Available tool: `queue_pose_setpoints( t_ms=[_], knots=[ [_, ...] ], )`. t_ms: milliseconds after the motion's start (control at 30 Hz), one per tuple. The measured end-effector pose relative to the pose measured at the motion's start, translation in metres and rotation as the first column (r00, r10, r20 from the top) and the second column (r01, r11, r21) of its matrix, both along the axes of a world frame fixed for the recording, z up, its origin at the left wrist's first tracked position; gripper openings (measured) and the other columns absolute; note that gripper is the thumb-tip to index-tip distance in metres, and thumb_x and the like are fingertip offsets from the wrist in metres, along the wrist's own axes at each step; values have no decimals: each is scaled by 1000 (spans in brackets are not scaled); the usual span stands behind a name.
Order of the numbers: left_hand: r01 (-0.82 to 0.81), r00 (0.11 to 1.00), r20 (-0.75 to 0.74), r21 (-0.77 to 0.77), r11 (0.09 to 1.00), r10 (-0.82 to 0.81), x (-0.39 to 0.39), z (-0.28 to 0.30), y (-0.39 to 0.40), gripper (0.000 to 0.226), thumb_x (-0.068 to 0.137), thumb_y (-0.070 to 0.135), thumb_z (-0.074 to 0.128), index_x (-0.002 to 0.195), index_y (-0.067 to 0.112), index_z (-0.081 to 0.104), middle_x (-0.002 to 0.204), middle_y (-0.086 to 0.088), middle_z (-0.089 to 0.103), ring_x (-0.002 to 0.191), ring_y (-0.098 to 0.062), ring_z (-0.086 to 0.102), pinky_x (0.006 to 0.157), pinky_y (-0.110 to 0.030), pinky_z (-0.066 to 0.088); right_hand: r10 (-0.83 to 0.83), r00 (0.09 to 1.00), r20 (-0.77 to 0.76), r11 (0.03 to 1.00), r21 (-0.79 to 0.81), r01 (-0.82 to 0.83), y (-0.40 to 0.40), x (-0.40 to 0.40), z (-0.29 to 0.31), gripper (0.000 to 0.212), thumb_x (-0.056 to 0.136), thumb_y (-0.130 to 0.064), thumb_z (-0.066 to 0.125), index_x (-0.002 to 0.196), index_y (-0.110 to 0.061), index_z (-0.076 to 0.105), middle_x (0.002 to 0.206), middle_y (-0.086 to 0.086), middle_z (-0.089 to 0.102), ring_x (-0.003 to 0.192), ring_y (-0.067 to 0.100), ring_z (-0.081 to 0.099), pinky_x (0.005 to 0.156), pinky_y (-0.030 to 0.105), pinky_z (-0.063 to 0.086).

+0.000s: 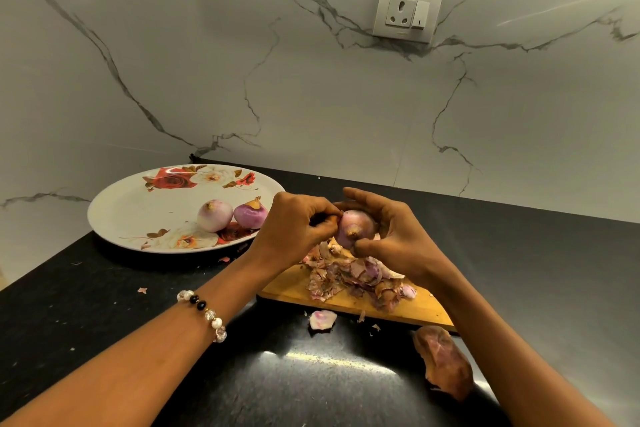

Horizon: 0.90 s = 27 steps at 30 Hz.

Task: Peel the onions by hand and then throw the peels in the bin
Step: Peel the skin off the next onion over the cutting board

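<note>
Two hands work one onion [355, 227]: right hand [391, 232] cradles it, left hand [294, 227] pinches skin; best peel slowly toward the root.

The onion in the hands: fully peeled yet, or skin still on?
Still partly skinned. The onion shows a brownish patch on its right side, and the left hand pinches at its edge while the right hand holds it.

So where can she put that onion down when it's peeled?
The plate has bare room left of its two onions. The black counter right of the cutting board is bare too. The board itself is crowded with peels.
</note>
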State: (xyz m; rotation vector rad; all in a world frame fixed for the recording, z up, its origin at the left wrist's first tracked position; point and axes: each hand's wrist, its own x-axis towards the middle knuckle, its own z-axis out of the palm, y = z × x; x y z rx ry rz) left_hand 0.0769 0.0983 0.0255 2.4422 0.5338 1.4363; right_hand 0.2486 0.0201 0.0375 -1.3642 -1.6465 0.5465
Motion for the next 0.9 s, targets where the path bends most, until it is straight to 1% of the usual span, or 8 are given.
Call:
queue_pose_setpoints(
  t_ms=[133,200,300,367,467,600,767,900],
  knots=[
    [5,999,35,-27,1000,-5,-1,0,0,19,81,9,73,100,6,74,85,-5,74,66,3,62,66,-3,47,5,1000,-29,1000,5,-5,0,0,-1,82,71,15,71,143,-13,43,130,0,60,116,18,61,95,38,54],
    [53,998,39,-62,997,-50,0,2,-1,28,81,12,75,107,6,71,93,-3,74,74,7,63,66,-3,47,10,999,-44,1000,7,-10,0,3,1,83,72,12,73,144,-15,41,132,2,58,118,20,59,96,39,54],
    [75,997,17,-69,995,-74,0,1,-1,28,80,14,75,107,8,71,92,-4,74,76,15,61,67,-4,48,26,999,-40,1000,0,-26,0,4,2,87,70,-6,76,147,-19,37,132,1,59,118,18,60,94,38,55],
    [63,998,33,-97,993,-60,-1,1,1,24,81,13,75,104,8,72,88,-4,75,74,9,64,66,-7,50,29,999,-21,1000,8,-29,0,2,2,88,68,-14,75,147,-22,37,132,1,59,119,17,60,93,40,55],
    [54,998,50,-128,990,-48,-1,0,3,21,82,13,74,101,8,73,83,-5,75,72,-3,69,64,-15,55,29,999,-30,999,44,-27,2,4,0,83,70,-6,75,143,-20,41,130,3,60,118,17,60,94,41,55],
    [23,998,54,-115,993,-17,-1,-1,2,18,81,10,74,99,6,74,81,-5,74,66,-5,68,64,-16,56,26,999,-40,998,57,-24,5,6,-3,73,73,12,73,137,-12,48,126,4,62,116,15,62,94,38,55],
    [-42,996,70,-93,995,49,-2,-3,2,17,81,7,73,98,6,74,81,-6,74,64,9,60,64,-6,50,22,999,-46,997,74,-19,8,3,-8,64,74,11,73,131,-11,55,125,4,62,114,16,62,92,37,56],
    [29,996,92,-179,983,-13,2,-4,-4,33,83,16,72,116,16,67,93,0,73,75,8,65,66,-5,49,7,996,-91,995,104,2,7,8,-8,55,75,6,76,125,-10,61,119,6,64,107,23,65,84,44,59]
  ],
)
